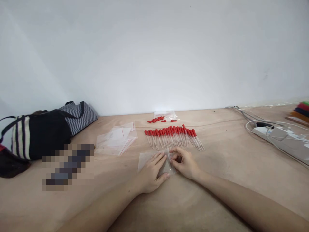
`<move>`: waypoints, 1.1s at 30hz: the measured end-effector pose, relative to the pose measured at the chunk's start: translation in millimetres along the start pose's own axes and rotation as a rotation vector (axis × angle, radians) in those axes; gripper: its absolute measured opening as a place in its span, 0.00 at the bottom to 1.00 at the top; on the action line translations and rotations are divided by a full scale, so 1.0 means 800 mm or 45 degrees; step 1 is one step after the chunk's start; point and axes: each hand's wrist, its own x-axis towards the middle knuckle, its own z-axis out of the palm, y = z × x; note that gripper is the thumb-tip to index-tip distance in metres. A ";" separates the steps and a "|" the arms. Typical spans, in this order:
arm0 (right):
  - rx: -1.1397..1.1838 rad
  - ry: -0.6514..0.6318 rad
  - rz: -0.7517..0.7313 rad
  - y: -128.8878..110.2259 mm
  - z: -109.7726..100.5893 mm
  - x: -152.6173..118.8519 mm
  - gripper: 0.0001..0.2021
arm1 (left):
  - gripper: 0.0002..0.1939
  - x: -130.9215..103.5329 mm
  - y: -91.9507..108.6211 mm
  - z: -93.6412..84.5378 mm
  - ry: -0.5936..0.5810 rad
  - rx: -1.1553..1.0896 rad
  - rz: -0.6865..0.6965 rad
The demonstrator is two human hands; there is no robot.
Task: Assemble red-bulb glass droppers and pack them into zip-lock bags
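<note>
A clear zip-lock bag [143, 158] lies flat on the wooden table in front of me. My left hand [152, 172] rests on it, fingers stretched out and palm down. At the bag's right edge, by the seal strip, my right hand [185, 163] pinches the plastic between thumb and fingers. Just beyond both hands, a row of droppers [170, 132] with red bulbs and clear tubes lies side by side, tips towards me. A loose stack of similar zip-lock bags [112, 141] is to the left of the row.
Farther back lie several loose red bulbs [154, 120] and a clear bag [164, 113] with thin tubes by it. On the left are a black bag [48, 132] and a striped bag [78, 117]. A white power strip [282, 138] with cables sits right.
</note>
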 end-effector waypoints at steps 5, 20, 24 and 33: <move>-0.203 0.089 -0.140 -0.007 0.000 -0.002 0.11 | 0.32 -0.001 0.004 -0.001 0.012 -0.058 -0.048; 0.106 0.024 -0.030 0.011 -0.001 0.002 0.16 | 0.45 0.007 -0.006 0.000 0.009 -0.091 -0.014; -0.432 0.317 -0.084 0.017 -0.043 0.024 0.11 | 0.42 0.005 -0.006 -0.003 0.002 -0.117 -0.016; -0.889 0.466 0.518 0.046 -0.103 0.107 0.19 | 0.42 0.005 -0.018 -0.016 -0.090 -0.169 0.137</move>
